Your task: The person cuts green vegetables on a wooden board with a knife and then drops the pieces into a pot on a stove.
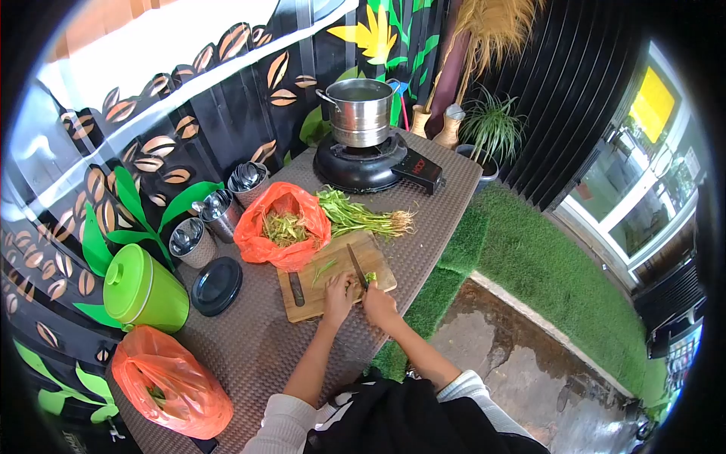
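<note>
My right hand (380, 308) is closed round the handle of a knife (356, 262), whose dark blade points away over the wooden cutting board (374, 256). A bit of bright green shows at the handle end. Close by on the left, my left hand (339, 296) rests on the board with its fingers curled in; what they hold is hidden. A few thin green stems (324, 268) lie on the wood. Beyond the board is a bunch of leafy greens (352, 215) with pale roots. An orange plastic bag (306, 206) with greenish trimmings stands open against the board's far left edge.
A steel pot (363, 121) sits on a black burner (344, 170) at the far end of the table. Cutlery cups (198, 251), a dark round lid (217, 286), a green lidded bucket (160, 296) and a second orange bag (178, 393) line the left side.
</note>
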A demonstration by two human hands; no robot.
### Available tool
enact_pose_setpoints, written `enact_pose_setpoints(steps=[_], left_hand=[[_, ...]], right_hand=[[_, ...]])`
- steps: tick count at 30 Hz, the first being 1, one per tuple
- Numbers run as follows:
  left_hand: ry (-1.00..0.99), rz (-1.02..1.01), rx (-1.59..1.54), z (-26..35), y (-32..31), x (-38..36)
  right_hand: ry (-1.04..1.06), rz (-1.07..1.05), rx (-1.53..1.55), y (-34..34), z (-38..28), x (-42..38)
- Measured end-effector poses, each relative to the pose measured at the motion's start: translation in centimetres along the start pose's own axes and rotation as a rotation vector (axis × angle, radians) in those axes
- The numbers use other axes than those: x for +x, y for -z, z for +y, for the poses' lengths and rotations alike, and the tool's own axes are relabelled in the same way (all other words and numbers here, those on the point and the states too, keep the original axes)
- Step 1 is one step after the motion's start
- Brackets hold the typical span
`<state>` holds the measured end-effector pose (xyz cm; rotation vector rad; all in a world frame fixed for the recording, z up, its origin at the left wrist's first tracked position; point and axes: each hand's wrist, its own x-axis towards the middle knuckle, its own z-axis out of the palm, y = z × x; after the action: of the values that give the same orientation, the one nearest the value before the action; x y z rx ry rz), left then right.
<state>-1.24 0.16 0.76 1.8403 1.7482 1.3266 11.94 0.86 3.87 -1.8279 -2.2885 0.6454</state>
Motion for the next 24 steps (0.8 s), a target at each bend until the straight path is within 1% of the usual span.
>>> enact_pose_setpoints(steps=[1,3,4,6,9,11,12,13,14,16,18,20,24], left_hand=[[-0.002,0.0,0.0,-0.3,-0.3,0.3],[0.1,-0.027,-0.229,-0.5,-0.8,0.9],[0.101,-0.027,-0.23,-0.3,-0.8,0.9],[0.123,0.042,-0.216,0.0,-0.7,0.8],[0.087,0.071,-0.124,0.0,-0.7,0.5],[0.077,0.06,-0.113,-0.2,-0.9,0.2],[0.063,0.05,-0.102,-0.3,-1.0,0.0],[0.062,0.049,-0.1,-0.5,-1.1,-0.1],[0.034,0.046,-0.084,-0.6,-1.2,-0.2],[0.007,0.042,-0.069,-0.4,-1.0,-0.2],[-0.065,0.053,0.016,-0.3,-0.8,-0.2],[-0.052,0.069,0.007,0.1,-0.7,-0.2],[-0.012,0.081,-0.058,-0.2,-0.8,-0.4]], right_hand=[[0.012,-0.014,0.016,0.5,0.1,-0.1],[0.024,-0.028,0.03,1.0,0.0,-0.3],[0.01,-0.044,0.013,0.9,-0.1,-0.4],[-0.002,-0.06,-0.004,0.5,-0.6,-0.8],[-0.065,-0.011,-0.012,-0.3,-1.3,-1.0],[-0.043,0.025,0.006,-0.3,-1.3,0.1],[-0.043,0.024,0.008,0.0,-1.1,0.5],[0.001,0.001,0.021,0.4,-0.7,0.9],[0.046,-0.022,0.033,0.8,-0.3,1.1],[0.058,-0.032,0.024,1.5,-0.1,0.5],[0.072,-0.042,0.013,1.6,-0.3,-0.2],[-0.001,-0.066,-0.092,1.0,-1.1,-1.2],[-0.069,-0.015,-0.004,0.3,-1.7,-0.1]])
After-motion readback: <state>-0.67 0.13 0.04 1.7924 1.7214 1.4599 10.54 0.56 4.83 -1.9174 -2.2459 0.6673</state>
